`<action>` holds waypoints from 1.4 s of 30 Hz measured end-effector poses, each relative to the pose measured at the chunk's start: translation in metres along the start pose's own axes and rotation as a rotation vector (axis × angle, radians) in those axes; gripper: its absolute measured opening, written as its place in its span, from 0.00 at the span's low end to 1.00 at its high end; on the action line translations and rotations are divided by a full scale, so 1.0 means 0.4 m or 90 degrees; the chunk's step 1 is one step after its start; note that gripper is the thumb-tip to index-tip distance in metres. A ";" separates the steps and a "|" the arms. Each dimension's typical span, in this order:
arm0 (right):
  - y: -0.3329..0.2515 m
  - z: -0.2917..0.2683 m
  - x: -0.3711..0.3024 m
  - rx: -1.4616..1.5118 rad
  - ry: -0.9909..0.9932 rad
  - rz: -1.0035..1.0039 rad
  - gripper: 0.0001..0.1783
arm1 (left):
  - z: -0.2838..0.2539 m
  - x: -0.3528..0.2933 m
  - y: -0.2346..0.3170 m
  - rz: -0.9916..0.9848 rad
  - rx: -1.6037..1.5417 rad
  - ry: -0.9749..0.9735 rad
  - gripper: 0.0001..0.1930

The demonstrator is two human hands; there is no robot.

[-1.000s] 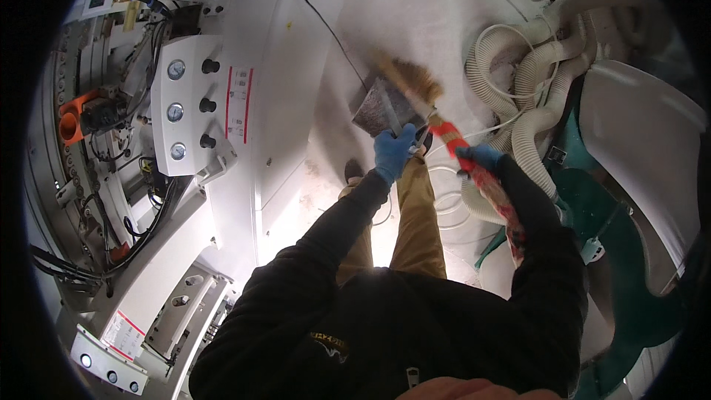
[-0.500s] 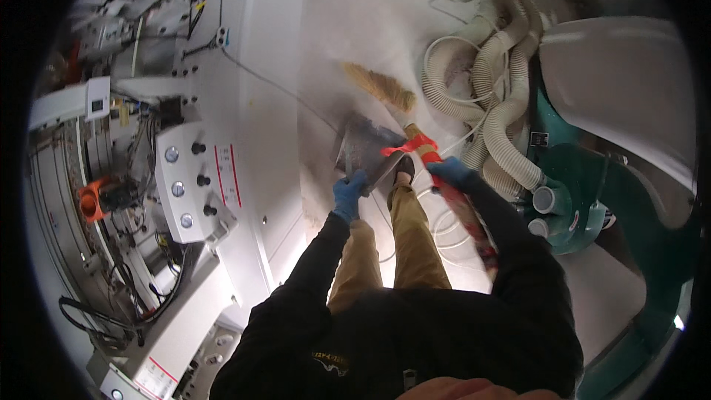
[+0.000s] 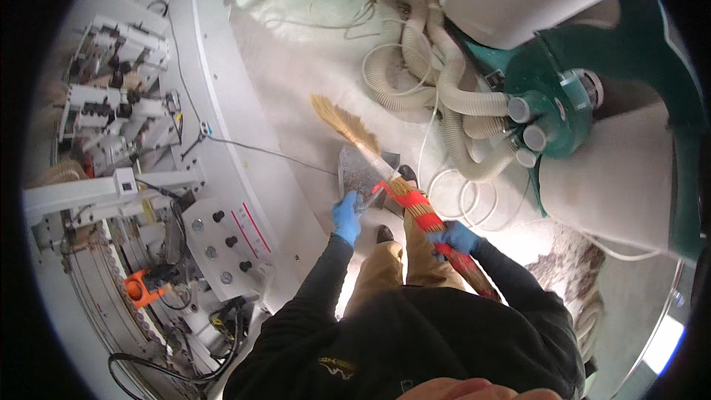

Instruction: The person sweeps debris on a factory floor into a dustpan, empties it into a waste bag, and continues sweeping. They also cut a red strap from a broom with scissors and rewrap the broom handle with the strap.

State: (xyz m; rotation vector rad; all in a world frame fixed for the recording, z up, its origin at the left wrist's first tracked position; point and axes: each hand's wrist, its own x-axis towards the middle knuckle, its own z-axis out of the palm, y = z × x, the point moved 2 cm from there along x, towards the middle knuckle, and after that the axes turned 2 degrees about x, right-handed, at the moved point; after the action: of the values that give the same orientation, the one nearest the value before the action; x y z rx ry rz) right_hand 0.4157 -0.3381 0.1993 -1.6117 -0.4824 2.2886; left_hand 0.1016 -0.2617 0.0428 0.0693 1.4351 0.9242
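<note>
Blue-gloved, my left hand [image 3: 346,218] is closed around the handle of a grey dustpan [image 3: 355,170] held low in front of my feet. Dusty debris shows inside the pan. My right hand [image 3: 457,238], also in a blue glove, grips the shaft of a straw broom [image 3: 424,216] wrapped with red tape. The broom slants up to the left across the dustpan's right part. Its yellow bristles [image 3: 344,122] reach past the pan's far edge; whether they touch the floor I cannot tell.
A white machine with a gauge panel [image 3: 222,244] lines the left side. Beige ribbed hoses [image 3: 452,67] run to a green dust collector [image 3: 555,115] at the right. Thin tubing [image 3: 466,196] lies coiled on the floor [image 3: 274,74], and a dark cable crosses toward the dustpan.
My view has turned, bringing more of the dust collector into sight. The broom has swung left relative to the dustpan, its shaft now crossing over the pan. Both hands keep their holds.
</note>
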 end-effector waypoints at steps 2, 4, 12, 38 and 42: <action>0.091 0.008 -0.157 0.019 0.043 -0.034 0.24 | -0.005 -0.058 0.014 0.028 0.027 -0.030 0.11; 0.195 -0.010 -0.276 0.026 0.131 -0.082 0.28 | -0.007 -0.111 0.025 0.040 0.074 -0.057 0.10; 0.572 -0.135 -0.536 -0.355 0.662 0.044 0.26 | 0.092 -0.216 0.010 0.038 0.267 -0.107 0.16; 1.780 -0.921 -1.129 0.891 0.334 -0.034 0.11 | 0.957 -1.075 -1.007 -0.025 0.733 -0.371 0.13; 1.849 -1.012 -1.142 0.942 0.302 0.002 0.14 | 1.084 -1.162 -1.130 -0.040 0.698 -0.456 0.15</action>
State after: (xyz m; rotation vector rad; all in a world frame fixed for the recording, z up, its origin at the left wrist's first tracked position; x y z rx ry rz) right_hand 0.9090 -1.1579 0.1352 -1.1300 1.0690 1.3453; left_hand 0.7607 -0.6228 0.2510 1.0502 1.0845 -0.0634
